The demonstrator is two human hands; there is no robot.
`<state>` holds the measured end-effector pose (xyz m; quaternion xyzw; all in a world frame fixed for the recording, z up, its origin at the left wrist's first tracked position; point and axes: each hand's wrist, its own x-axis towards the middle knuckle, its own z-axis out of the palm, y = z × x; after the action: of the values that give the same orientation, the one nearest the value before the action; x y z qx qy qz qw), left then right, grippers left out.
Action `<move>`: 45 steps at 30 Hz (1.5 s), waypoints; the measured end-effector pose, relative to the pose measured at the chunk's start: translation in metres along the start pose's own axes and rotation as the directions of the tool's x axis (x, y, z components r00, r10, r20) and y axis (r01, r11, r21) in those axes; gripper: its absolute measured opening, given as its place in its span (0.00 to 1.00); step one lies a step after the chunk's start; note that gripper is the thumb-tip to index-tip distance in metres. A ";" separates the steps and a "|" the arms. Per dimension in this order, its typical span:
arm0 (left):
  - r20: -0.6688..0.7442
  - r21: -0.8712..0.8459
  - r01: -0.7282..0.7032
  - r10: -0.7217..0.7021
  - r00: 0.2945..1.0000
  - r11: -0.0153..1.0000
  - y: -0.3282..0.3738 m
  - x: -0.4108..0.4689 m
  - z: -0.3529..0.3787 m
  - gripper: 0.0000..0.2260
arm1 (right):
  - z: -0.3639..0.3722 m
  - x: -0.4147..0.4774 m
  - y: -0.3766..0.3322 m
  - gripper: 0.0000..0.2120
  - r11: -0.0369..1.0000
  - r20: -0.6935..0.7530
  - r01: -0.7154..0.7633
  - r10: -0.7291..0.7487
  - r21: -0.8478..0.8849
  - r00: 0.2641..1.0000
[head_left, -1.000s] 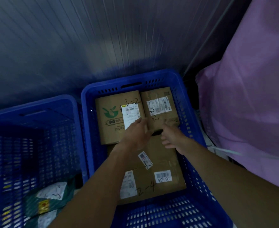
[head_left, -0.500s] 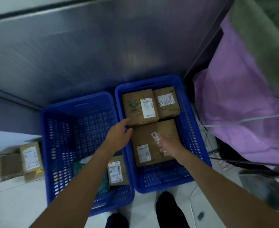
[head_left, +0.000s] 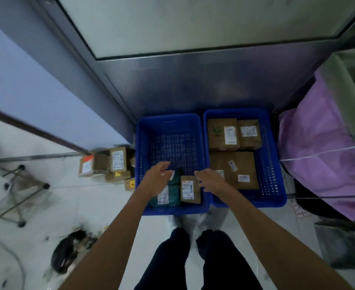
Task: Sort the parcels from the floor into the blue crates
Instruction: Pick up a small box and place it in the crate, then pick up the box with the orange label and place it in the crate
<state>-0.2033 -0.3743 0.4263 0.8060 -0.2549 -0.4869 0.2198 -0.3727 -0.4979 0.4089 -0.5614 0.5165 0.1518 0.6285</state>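
Two blue crates stand side by side against a metal door. The right crate holds three cardboard parcels lying flat. The left crate holds a green parcel and a small cardboard parcel at its near end. My left hand hovers open above the left crate's near end. My right hand hovers open above the wall between the two crates. Neither hand holds anything. Several cardboard parcels lie stacked on the floor left of the crates.
A purple sheet covers something bulky on the right. A metal stand with wheels and cables sit on the left floor. A dark heap lies on the floor near my left arm. My legs stand before the crates.
Both hands have come up and back out of the right crate, empty. The view has pulled far back and swung left, so the floor parcels and both whole crates now show.
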 end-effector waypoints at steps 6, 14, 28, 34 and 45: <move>-0.252 -0.114 0.056 -0.083 0.964 0.992 -0.022 -0.086 -0.059 0.16 | 0.052 -0.022 -0.048 0.22 0.993 0.108 0.072 -0.062 -0.091 0.992; -0.503 -0.305 0.134 -0.279 0.818 0.943 -0.077 -0.182 -0.090 0.15 | 0.131 -0.042 -0.093 0.07 0.944 0.233 0.165 -0.099 -0.285 0.967; -0.442 -0.544 0.113 -0.398 0.804 0.832 -0.219 -0.133 -0.167 0.13 | 0.276 0.025 -0.147 0.08 0.820 0.270 0.201 -0.059 -0.536 0.961; -0.305 -0.709 0.131 -0.468 0.829 0.693 -0.311 -0.051 -0.207 0.14 | 0.350 0.095 -0.167 0.12 0.729 0.233 0.157 0.004 -0.667 0.973; -0.114 -0.837 0.199 -0.519 0.847 0.510 -0.500 0.137 -0.230 0.13 | 0.486 0.322 -0.169 0.15 0.462 0.227 0.200 0.003 -0.864 0.974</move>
<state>0.1553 -0.0487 0.1319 0.7277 0.2105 -0.4309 0.4904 0.1253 -0.2587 0.1582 -0.8157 0.2660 0.4141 0.3040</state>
